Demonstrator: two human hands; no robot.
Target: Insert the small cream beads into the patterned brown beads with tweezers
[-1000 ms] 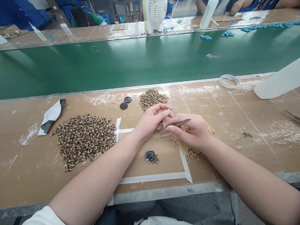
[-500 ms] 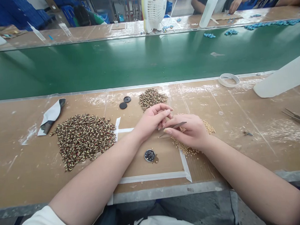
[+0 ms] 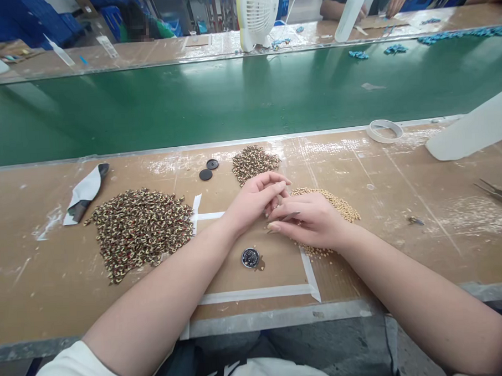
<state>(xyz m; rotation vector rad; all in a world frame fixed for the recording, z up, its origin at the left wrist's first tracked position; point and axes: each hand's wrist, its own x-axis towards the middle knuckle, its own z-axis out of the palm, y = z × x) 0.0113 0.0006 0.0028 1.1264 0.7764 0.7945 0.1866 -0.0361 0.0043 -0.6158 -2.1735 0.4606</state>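
Observation:
My left hand (image 3: 262, 196) is closed, its thumb and fingertips pinched together above the board; whatever they hold is too small to make out. Against its fingertips rests my right hand (image 3: 313, 221), closed around a pair of metal tweezers (image 3: 292, 215) that is mostly covered by the fingers. Below both hands lies a small round dish of dark, glossy stuff (image 3: 250, 258). Small beige beads (image 3: 335, 204) spread under and behind my right hand. Just beyond my left hand is a small heap of dark-and-cream pieces (image 3: 254, 163).
A larger pile of the same pieces (image 3: 142, 231) lies left. Two black discs (image 3: 206, 174), a tape roll (image 3: 384, 131), a white bottle (image 3: 473, 125) and other tweezers (image 3: 496, 193) surround the work area. Behind runs a green belt (image 3: 168, 108); a co-worker's hand (image 3: 396, 4) shows beyond.
My right hand has turned slightly, and the tweezers now show less, lying lower between the fingers. My left hand stays almost the same.

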